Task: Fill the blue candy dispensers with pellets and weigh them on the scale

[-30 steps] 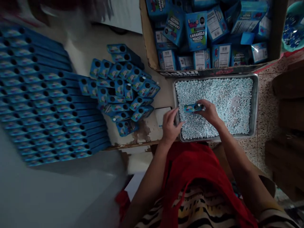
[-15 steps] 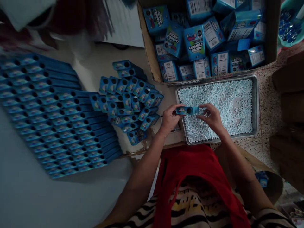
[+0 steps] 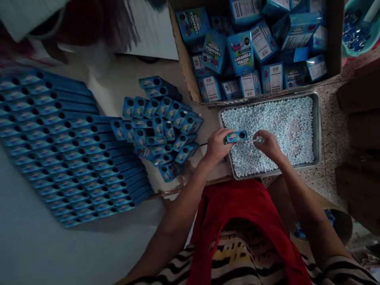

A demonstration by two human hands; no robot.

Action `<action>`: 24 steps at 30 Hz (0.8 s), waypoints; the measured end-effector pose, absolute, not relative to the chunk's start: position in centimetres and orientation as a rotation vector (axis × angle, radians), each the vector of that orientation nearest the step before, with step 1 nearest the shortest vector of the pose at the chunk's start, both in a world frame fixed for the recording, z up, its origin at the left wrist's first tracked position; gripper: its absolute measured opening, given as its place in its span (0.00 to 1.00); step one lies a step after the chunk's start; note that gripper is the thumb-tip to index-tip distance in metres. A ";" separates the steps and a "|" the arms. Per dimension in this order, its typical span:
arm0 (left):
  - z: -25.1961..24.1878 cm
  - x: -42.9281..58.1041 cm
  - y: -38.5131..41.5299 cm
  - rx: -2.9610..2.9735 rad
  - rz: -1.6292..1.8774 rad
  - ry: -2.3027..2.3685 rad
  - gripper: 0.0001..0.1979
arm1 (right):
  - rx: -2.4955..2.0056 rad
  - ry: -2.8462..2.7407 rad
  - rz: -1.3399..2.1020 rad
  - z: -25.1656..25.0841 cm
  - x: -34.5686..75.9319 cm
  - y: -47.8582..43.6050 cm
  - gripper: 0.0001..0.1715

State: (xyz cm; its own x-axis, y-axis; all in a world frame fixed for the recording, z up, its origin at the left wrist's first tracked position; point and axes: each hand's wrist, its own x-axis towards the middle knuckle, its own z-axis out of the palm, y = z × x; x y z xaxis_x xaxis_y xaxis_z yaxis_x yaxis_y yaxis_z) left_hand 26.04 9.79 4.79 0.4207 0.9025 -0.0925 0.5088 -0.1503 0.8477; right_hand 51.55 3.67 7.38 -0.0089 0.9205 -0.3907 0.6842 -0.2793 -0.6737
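Note:
My left hand (image 3: 219, 145) grips a small blue candy box (image 3: 236, 136) over the left part of a metal tray (image 3: 317, 130). The box's printed end faces up and shows a dark round spot. Small pale blue and white candies (image 3: 267, 113) cover most of the tray. Just right of the box and apart from it is my right hand (image 3: 268, 146), thumb and finger curled together in a pinch above the candies. Whatever lies between those fingertips is too small to make out.
Blue boxes (image 3: 160, 126) lie loosely piled on the table, left of the tray. Further left, more boxes (image 3: 74, 150) stand in tight rows. Behind the tray, a cardboard carton (image 3: 185, 75) holds larger blue boxes. A teal bowl (image 3: 347, 50) holds shiny blue pieces.
The light blue flap at the box's right end no longer sticks out. My right hand has drawn away to the right, and my left hand has tilted the box slightly.

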 end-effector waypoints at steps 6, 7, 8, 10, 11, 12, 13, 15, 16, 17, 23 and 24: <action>5.0 27.6 8.4 1.883 0.484 1.190 0.20 | -1.920 -1.987 1.104 13.0 48.6 4.8 0.29; 4.9 27.7 8.2 1.875 0.485 1.193 0.20 | -1.909 -2.004 1.106 13.1 48.3 4.9 0.31; 4.9 27.9 8.0 1.864 0.491 1.196 0.20 | -1.902 -1.983 1.098 13.1 48.2 4.9 0.32; 4.7 28.1 7.6 1.832 0.514 1.208 0.20 | -1.913 -1.818 1.062 12.2 48.8 4.4 0.27; 4.6 28.1 7.5 1.813 0.529 1.220 0.20 | -1.929 -1.679 1.045 11.5 49.4 3.9 0.23; 4.6 28.1 7.4 1.793 0.547 1.236 0.20 | -1.946 -1.511 1.039 10.6 50.2 3.3 0.19; 4.6 28.0 7.4 1.775 0.565 1.256 0.20 | -1.963 -1.324 1.041 9.7 51.1 2.5 0.16; 4.7 27.6 7.4 1.761 0.595 1.300 0.20 | -2.008 -0.959 1.057 7.9 53.0 0.5 0.18; 4.8 27.2 7.5 1.766 0.599 1.311 0.20 | -2.041 -0.815 1.053 7.0 53.8 -0.5 0.20; 4.9 26.7 7.5 1.770 0.595 1.315 0.20 | -2.074 -0.715 1.047 6.3 54.5 -1.4 0.21; 4.8 24.0 7.5 1.603 0.660 1.400 0.18 | -2.102 -0.794 1.147 4.9 55.6 -2.9 0.23; 4.6 23.8 7.5 1.555 0.676 1.409 0.18 | -2.101 -0.822 1.169 4.8 55.6 -2.4 0.22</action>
State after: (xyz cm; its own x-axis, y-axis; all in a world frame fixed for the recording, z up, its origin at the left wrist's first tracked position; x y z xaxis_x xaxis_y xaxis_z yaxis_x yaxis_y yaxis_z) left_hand 23.82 7.53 4.55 0.2001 0.9648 -0.1704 0.4708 0.0578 0.8803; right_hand 55.56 -2.38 4.84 0.4228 0.7481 -0.5115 0.2279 -0.6341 -0.7389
